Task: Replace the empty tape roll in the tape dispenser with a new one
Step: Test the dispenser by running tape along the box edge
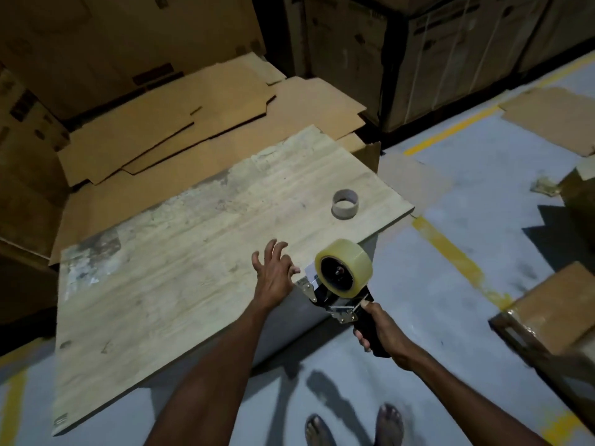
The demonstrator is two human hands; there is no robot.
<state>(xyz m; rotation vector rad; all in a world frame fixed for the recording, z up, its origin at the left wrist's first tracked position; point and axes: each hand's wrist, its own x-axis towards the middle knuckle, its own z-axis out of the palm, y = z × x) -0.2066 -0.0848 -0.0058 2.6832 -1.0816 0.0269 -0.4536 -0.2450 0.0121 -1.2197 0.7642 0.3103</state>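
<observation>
The dispenser [338,300] is held by its black handle in the right hand [381,333], whose fingers [360,341] are wrapped closed around the grip, the thumb lying along the top toward the metal frame. A full roll [344,268] of clear tape is seated on the dispenser's hub, above and ahead of the right hand, past the near right edge of the table [193,252]. The left hand [273,275] is held over that table edge, fingers [269,252] spread open and gripping nothing; its thumb side is just beside the dispenser's metal front plate, though contact cannot be told. The empty core [345,204] stands on end on the table near its far right corner, well apart from both hands. Flattened cardboard [193,123] is stacked behind the table.
</observation>
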